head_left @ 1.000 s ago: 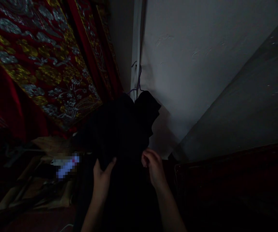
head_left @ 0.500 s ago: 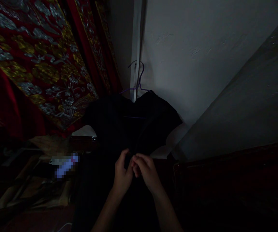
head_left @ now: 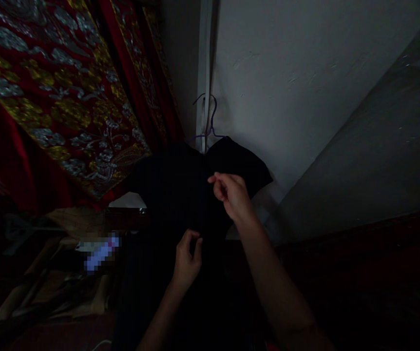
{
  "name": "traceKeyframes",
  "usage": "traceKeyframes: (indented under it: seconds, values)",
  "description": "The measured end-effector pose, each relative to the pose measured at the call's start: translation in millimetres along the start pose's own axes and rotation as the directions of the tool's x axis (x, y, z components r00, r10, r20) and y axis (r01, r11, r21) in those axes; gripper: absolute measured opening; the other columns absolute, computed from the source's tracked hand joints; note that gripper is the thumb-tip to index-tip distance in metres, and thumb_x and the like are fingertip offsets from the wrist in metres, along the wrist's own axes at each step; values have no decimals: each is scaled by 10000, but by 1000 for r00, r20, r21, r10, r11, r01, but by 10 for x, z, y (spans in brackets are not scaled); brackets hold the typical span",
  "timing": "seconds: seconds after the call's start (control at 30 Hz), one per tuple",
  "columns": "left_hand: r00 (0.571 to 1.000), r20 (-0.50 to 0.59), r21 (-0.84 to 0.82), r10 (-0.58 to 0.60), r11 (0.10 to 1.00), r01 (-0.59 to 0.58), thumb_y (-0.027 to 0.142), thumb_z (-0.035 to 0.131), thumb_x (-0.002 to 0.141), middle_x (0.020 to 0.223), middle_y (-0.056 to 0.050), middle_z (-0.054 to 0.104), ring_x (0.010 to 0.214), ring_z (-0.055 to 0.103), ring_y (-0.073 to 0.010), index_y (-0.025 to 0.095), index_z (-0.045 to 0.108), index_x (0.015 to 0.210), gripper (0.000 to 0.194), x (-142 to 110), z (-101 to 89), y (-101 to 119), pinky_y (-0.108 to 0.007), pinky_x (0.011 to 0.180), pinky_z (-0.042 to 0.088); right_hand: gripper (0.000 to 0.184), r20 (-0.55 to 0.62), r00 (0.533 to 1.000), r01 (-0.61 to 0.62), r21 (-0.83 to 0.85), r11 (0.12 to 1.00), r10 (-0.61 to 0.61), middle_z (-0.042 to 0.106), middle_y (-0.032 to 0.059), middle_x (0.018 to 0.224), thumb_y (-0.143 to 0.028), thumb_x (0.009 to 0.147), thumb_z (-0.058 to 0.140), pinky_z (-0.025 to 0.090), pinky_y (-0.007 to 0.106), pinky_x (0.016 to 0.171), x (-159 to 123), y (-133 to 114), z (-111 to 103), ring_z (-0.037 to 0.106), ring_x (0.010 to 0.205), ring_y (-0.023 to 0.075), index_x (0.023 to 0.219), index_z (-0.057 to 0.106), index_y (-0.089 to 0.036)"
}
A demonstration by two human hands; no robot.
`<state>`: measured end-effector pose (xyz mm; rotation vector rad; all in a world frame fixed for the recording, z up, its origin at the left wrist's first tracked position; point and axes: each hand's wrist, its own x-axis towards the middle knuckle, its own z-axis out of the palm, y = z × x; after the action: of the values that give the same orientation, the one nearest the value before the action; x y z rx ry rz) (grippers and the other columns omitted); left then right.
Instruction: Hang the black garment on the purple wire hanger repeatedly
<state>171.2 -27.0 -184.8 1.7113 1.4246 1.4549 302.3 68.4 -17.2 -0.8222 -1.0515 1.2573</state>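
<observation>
Dim light left the shirt [head_left: 173, 190] almost solid black and the lower right nearly lost; the wall [head_left: 286, 102] showed palest, softly shadowed near the shirt. 1 patch [head_left: 100, 253] at left was pixelated.

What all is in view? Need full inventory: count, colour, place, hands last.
Short-sleeved garment: 1, near-black, centre, on the hanger
Hanger: 1, purple, at the garment's neck
Vertical strip: 1, pale, top centre, behind the hanger
Wall: 1 visible expanse, pale grey with darker lower part, right
Embroidered cloth: at least 1, red with gold and silver, upper left
Wooden-looking pieces: several, tan, lower left, exact count unclear
Pixelated item: 1, blue-white, lower left
Cord: 1, white, bottom edge, left of centre
Left hand: 1, bare, at garment's lower front
Right hand: 1, bare, at garment's upper front
</observation>
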Motion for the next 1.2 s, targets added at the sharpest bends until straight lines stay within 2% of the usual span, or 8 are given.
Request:
traceKeyframes:
  seconds: [0.13,0.27,0.43,0.57,0.7,0.9,1.07,1.2]
  values:
    - [996,27,-25,-85,996,86,373,553,965,807,-25,647,788,647,-185,191,585,867,210,-13,-66,-179,-286,749,505,243,34,995,89,-17,996,-89,445,-52,376,-324,774,603,178,191,358,236,-271,141,336,322,45,613,648,-148]
    - [994,60,-74,-89,993,94,322,613,940,933,-51,696,911,678,-204,188,638,968,139,80,-208,-118,-318,849,524,329,128,980,167,-135,977,-150,519,-47,442,-454,870,590,266,190,366,24,-222,191,421,346,61,721,655,-168]
    - [989,-15,-103,149,983,-150,273,601,975,1072,-60,696,1015,673,-182,213,620,1234,266,607,-446,458,-328,944,519,340,148,965,243,-220,945,-214,525,-43,449,-442,917,555,301,193,381,-106,-186,115,433,363,67,724,647,-177]
    - [878,-45,47,477,879,-475,219,551,1004,1001,-34,693,903,657,-151,221,598,1328,328,1247,-613,1061,-301,874,518,320,167,948,305,-247,920,-270,517,-42,448,-367,942,537,307,198,395,-56,-277,79,444,372,72,714,653,-176]
    - [806,117,199,581,781,-592,144,530,992,1010,-50,700,954,664,-167,181,657,1108,175,1624,-635,1367,-290,865,507,330,198,928,364,-299,882,-316,508,-46,452,-345,967,529,330,205,423,-68,-326,58,458,387,75,718,663,-176]
    - [804,120,316,582,746,-587,128,549,974,967,-39,688,906,660,-158,176,605,1008,82,1549,-594,1396,-261,809,489,332,203,906,423,-397,814,-371,512,-46,477,-378,966,548,344,209,448,-49,-114,-18,492,426,83,709,634,-186]
    - [811,-146,309,566,805,-506,206,515,1010,876,-6,659,788,632,-136,190,590,1037,81,1521,-763,1528,-245,734,472,337,188,965,242,-359,901,-184,506,-34,438,-347,895,532,317,216,408,-56,256,-77,463,381,89,601,590,-193]
    - [842,-85,297,532,821,-488,232,565,983,895,-2,674,809,632,-143,190,618,1001,70,1562,-868,1584,-248,755,481,329,128,965,255,-261,931,-229,502,-48,454,-400,925,512,316,212,411,-102,179,-58,454,386,86,674,596,-204]
